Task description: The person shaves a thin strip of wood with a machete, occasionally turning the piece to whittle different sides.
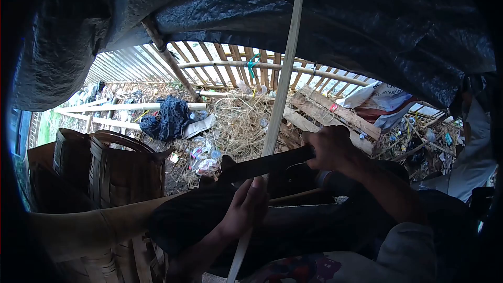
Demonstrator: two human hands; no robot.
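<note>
A long pale strip [283,89], bamboo or wood, runs from the top middle down to the bottom edge, slightly tilted. My left hand [245,210] is closed round its lower part, with the thumb up near a dark blade. In my right hand [332,147] is the end of a long dark blade [264,166], which lies across the strip just above my left thumb. The blade's far end reaches left over my dark-clothed legs. How the blade's edge meets the strip is too dark to tell.
A thick bamboo pole [99,229] crosses at lower left, beside woven bamboo baskets [126,170]. Ahead lie dry straw [241,126], planks [340,112], a dark cloth [170,118] and litter before a slatted fence [230,65]. Dark sheeting [367,26] hangs overhead.
</note>
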